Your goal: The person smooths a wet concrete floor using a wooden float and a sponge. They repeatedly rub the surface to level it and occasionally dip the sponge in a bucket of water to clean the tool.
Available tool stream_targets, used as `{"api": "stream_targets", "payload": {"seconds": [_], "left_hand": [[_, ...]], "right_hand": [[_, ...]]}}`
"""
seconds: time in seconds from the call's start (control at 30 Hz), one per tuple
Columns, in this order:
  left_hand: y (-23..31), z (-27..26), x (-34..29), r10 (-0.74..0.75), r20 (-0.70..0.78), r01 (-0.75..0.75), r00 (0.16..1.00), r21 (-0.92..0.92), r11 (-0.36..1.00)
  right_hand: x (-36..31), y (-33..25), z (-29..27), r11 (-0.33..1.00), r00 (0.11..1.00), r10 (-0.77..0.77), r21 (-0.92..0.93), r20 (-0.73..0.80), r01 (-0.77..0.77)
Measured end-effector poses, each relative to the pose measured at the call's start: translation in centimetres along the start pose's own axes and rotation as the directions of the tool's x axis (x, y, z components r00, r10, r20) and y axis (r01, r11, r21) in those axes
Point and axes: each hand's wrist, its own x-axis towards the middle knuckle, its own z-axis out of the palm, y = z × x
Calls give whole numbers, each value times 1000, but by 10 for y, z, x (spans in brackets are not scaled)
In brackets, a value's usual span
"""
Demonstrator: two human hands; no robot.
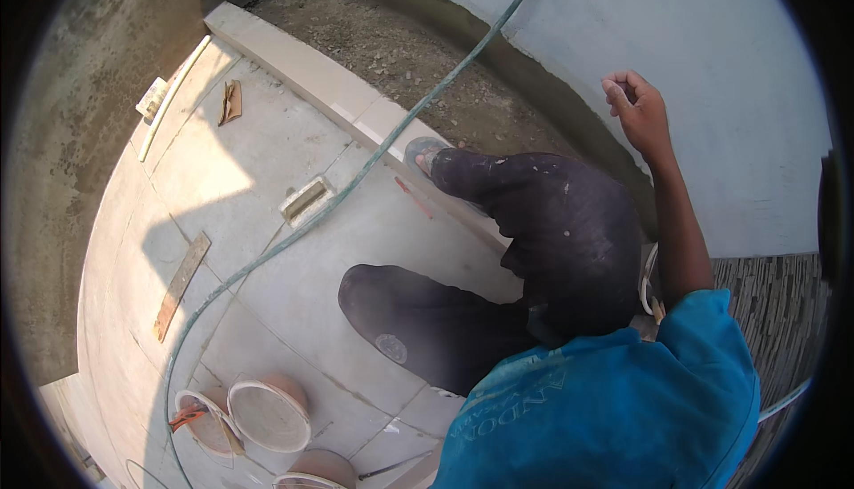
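Observation:
My right hand (636, 111) is raised in front of the white wall (738, 133), at the end of my bare, stretched-out arm. Its fingers are curled in and the thumb lies close to them. Whatever may be inside the curl is hidden; nothing sticks out of it. Whether the hand touches the wall, I cannot tell. My left hand is out of sight. A green hose (391, 140) runs from the wall's edge down across the tiled floor, to the left of my hand and past my legs.
Buckets (269, 413) stand at the lower left, one with an orange-handled tool (187, 416). On the tiles lie a wooden strip (182, 284), a hollow rectangular block (308, 200) and a brown scrap (230, 102). A raised ledge (302, 62) borders a dirt strip (382, 36) beside the wall.

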Motion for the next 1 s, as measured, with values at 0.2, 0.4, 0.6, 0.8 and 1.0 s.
{"api": "stream_targets", "payload": {"seconds": [0.2,0.4,0.6,0.8,1.0], "left_hand": [[60,11,5,60,105,-58,993,-22,998],[108,28,-21,62,181,-68,982,27,997],[182,32,-48,131,195,-155,972,110,982],[356,54,-28,420,60,-424,906,109,899],[493,122,-68,543,146,-560,827,304,770]], "right_hand": [[-8,113,-13,969,993,90,-225,-73,-104],[-84,279,-70,803,907,352,-425,-229,-419],[-213,412,-102,611,741,565,-418,-364,-672],[-327,460,-32,451,566,755,-364,-332,-815],[-342,452,-55,333,427,661,-268,-617,-904]]}}
